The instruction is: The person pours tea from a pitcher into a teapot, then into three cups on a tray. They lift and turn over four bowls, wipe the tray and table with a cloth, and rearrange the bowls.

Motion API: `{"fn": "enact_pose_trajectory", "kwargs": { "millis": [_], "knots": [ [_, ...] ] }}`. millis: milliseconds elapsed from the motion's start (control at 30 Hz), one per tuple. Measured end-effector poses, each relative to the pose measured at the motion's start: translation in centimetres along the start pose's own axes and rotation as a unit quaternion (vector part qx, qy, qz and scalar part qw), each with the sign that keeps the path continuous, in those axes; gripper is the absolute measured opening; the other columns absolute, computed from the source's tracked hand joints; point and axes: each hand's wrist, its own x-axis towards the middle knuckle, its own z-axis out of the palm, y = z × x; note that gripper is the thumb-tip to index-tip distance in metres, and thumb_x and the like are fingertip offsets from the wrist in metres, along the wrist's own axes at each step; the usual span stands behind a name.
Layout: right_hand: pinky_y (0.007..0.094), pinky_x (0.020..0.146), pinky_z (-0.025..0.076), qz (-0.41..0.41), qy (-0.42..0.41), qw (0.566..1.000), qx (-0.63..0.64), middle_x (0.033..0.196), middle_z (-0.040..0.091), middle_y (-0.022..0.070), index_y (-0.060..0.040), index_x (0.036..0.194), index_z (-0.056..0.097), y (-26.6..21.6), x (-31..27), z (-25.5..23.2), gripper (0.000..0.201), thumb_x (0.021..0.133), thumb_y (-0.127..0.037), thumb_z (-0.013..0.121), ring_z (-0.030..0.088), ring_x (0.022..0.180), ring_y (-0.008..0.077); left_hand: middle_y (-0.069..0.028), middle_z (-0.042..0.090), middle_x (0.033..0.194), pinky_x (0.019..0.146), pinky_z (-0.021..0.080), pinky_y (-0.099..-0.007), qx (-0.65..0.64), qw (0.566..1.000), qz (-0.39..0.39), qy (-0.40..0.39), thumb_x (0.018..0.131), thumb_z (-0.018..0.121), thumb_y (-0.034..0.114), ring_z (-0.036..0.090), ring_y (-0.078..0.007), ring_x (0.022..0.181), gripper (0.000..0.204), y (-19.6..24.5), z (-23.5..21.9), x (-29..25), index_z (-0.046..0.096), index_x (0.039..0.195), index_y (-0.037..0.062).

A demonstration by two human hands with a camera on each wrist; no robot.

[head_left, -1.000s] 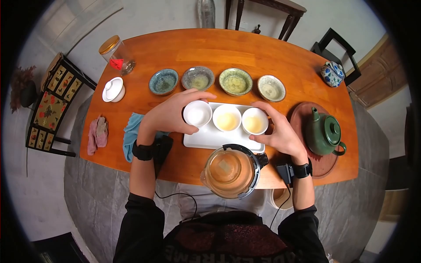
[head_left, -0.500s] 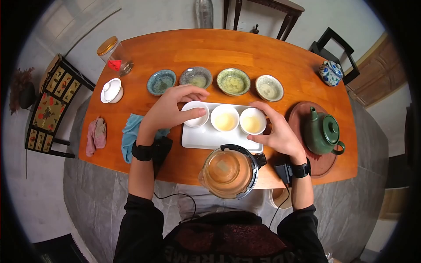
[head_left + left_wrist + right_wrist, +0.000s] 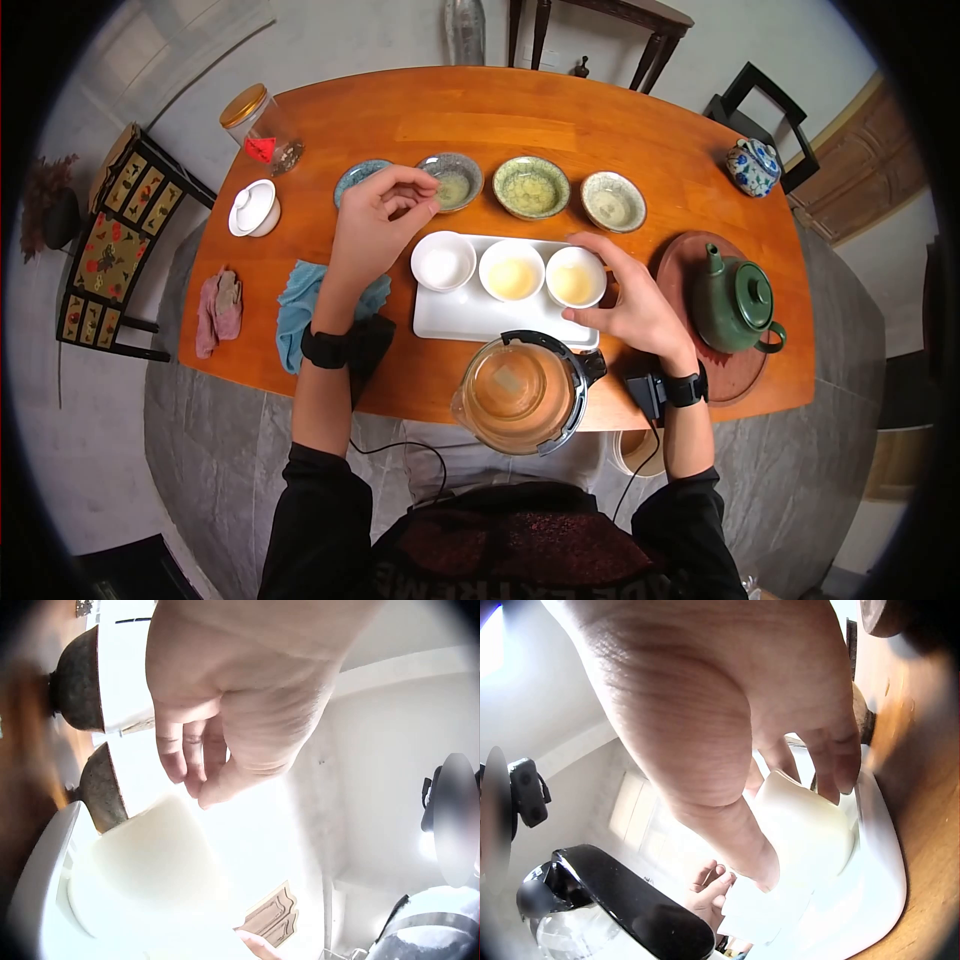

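Blue bowl (image 3: 352,178) partly behind left hand (image 3: 378,218)

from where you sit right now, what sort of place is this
Probably a tea room or a home tea corner: a dark green teapot on a round wooden tray, small white cups of pale yellow liquid, and glazed ceramic bowls share a polished wooden table.

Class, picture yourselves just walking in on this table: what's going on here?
A person's right hand grips the rightmost white cup with thumb and fingers. The left hand is raised beside the leftmost white cup, holding nothing, fingers loosely curled. All three cups stand in a row on a white tray; the middle cup and the rightmost one hold pale yellow liquid. A glass jug stands nearer the person, and a green teapot is off to the right.
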Motion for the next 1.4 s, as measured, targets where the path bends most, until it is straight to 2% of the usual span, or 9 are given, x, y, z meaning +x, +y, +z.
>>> {"fn": "enact_pose_trajectory", "kwargs": {
  "millis": [167, 500, 667, 733, 967, 1100, 1167, 1233, 1400],
  "knots": [
    [0.033, 0.089, 0.05, 0.0, 0.0, 1.0, 0.0, 0.118, 0.058, 0.0081, -0.006, 0.132, 0.047, 0.1, 0.0, 0.01, 0.07, 0.071, -0.005, 0.081, 0.057, 0.109, 0.0178, -0.008, 0.063, 0.098, 0.083, 0.054, -0.0241, -0.032, 0.999, 0.021, 0.034, 0.083, 0.066, -0.011, 0.063, -0.0124, 0.091, 0.018, -0.28, 0.09, 0.08, 0.062, 0.101, -0.0062],
    [0.0323, 0.088, 0.051, -0.012, 0.006, 1.0, -0.018, 0.116, 0.059, 0.009, -0.0056, 0.131, 0.048, 0.05, 0.03, 0.01, 0.07, 0.07, -0.007, 0.081, 0.058, 0.108, 0.0183, -0.0086, 0.064, 0.097, 0.087, 0.054, -0.0251, -0.065, 0.997, 0.02, 0.047, 0.085, 0.063, -0.012, 0.064, -0.0138, 0.094, 0.012, -0.15, 0.22, 0.09, 0.061, 0.096, -0.0066],
    [0.032, 0.087, 0.05, -0.005, 0.006, 1.0, -0.015, 0.116, 0.059, 0.0088, -0.0059, 0.131, 0.048, -0.16, -0.01, 0.02, 0.069, 0.07, -0.007, 0.081, 0.058, 0.107, 0.0182, -0.0118, 0.061, 0.099, 0.09, 0.054, -0.0291, -0.051, 0.997, 0.03, 0.041, 0.084, 0.06, -0.016, 0.064, -0.0181, 0.095, 0.012, -0.57, 0.01, 0.15, 0.06, 0.092, -0.0078],
    [0.0352, 0.092, 0.047, -0.007, 0.017, 1.0, 0.004, 0.114, 0.061, 0.0165, -0.0018, 0.128, 0.05, -0.28, -0.05, 0.08, 0.067, 0.069, -0.008, 0.08, 0.06, 0.107, 0.0278, -0.0118, 0.061, 0.099, 0.09, 0.054, -0.029, -0.048, 0.997, 0.04, 0.042, 0.083, 0.06, -0.017, 0.063, -0.018, 0.095, 0.012, -0.7, 0.0, 0.21, 0.059, 0.091, -0.0077],
    [0.0347, 0.09, 0.048, -0.014, 0.018, 1.0, 0.004, 0.114, 0.061, 0.0155, -0.0019, 0.129, 0.049, -0.18, -0.07, 0.07, 0.067, 0.07, -0.009, 0.08, 0.06, 0.105, 0.0266, -0.0118, 0.058, 0.099, 0.091, 0.054, -0.0296, -0.062, 0.996, 0.033, 0.05, 0.081, 0.061, -0.019, 0.062, -0.0186, 0.098, 0.014, -0.46, 0.27, 0.22, 0.057, 0.088, -0.0075],
    [0.0346, 0.09, 0.048, 0.017, 0.008, 1.0, 0.025, 0.115, 0.061, 0.0151, -0.0018, 0.129, 0.049, -0.4, -0.09, 0.0, 0.066, 0.07, -0.009, 0.079, 0.06, 0.106, 0.027, -0.0122, 0.058, 0.101, 0.092, 0.054, -0.0302, -0.057, 0.997, 0.048, 0.036, 0.081, 0.061, -0.019, 0.063, -0.02, 0.099, 0.014, -0.63, 0.17, 0.23, 0.057, 0.088, -0.0073],
    [0.0347, 0.091, 0.047, 0.016, 0.007, 0.999, 0.027, 0.116, 0.061, 0.0152, -0.0019, 0.129, 0.049, -0.23, -0.09, 0.0, 0.066, 0.07, -0.009, 0.079, 0.06, 0.106, 0.0275, -0.0107, 0.06, 0.101, 0.09, 0.055, -0.0275, -0.084, 0.995, 0.046, 0.04, 0.082, 0.062, -0.016, 0.065, -0.0184, 0.099, 0.013, -0.69, 0.19, 0.15, 0.06, 0.09, -0.0055],
    [0.0312, 0.082, 0.052, -0.022, 0.011, 1.0, -0.007, 0.115, 0.06, 0.0093, -0.005, 0.131, 0.048, 0.2, -0.03, 0.09, 0.069, 0.07, -0.005, 0.081, 0.059, 0.105, 0.0177, -0.0108, 0.06, 0.101, 0.09, 0.055, -0.0278, -0.082, 0.995, 0.045, 0.042, 0.081, 0.062, -0.017, 0.065, -0.0187, 0.099, 0.014, -0.57, 0.27, 0.13, 0.059, 0.089, -0.0053],
    [0.0309, 0.083, 0.052, -0.027, 0.013, 0.999, -0.015, 0.114, 0.06, 0.0094, -0.0049, 0.131, 0.048, 0.2, -0.07, 0.07, 0.068, 0.071, -0.005, 0.081, 0.059, 0.104, 0.0177, -0.0106, 0.06, 0.1, 0.09, 0.056, -0.0283, -0.076, 0.995, 0.051, 0.045, 0.08, 0.062, -0.018, 0.065, -0.0192, 0.099, 0.016, -0.59, 0.32, 0.16, 0.059, 0.089, -0.005]
  ]
}}
